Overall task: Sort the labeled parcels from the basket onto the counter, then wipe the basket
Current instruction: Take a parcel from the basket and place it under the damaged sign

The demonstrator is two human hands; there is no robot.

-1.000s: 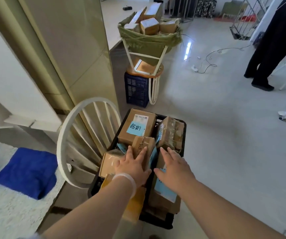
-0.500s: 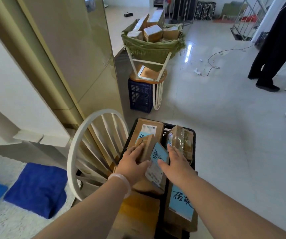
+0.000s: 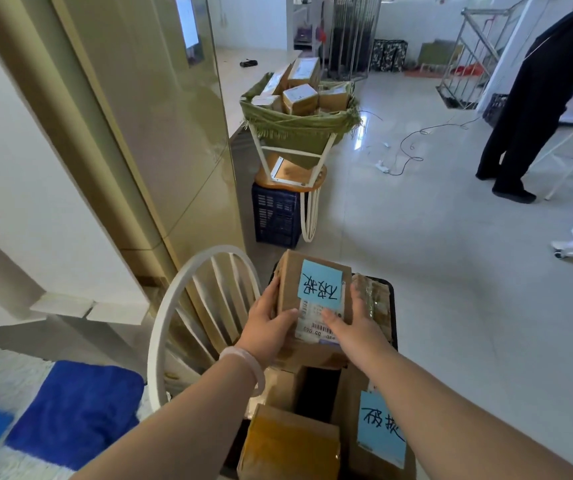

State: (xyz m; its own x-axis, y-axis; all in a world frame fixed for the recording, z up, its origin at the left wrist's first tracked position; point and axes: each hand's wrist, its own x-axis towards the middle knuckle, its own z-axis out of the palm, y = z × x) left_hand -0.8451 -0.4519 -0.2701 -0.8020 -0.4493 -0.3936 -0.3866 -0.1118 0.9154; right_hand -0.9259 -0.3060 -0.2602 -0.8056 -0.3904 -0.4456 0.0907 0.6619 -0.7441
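Basket [image 3: 394, 317] is mostly buried under parcels, with just a black rim showing on the right. Held parcel [image 3: 290, 282] hides the right hand's [image 3: 354, 327] fingertips, and its printed label [image 3: 316, 323] is too small to read. Near parcel [image 3: 288, 445] runs off the bottom edge. Far right, the standing person [image 3: 534, 98] is cut off by the top edge.

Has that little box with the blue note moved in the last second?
Yes. The box has risen from lying among the other parcels in the black basket to standing upright above them, held between the left hand and right hand.
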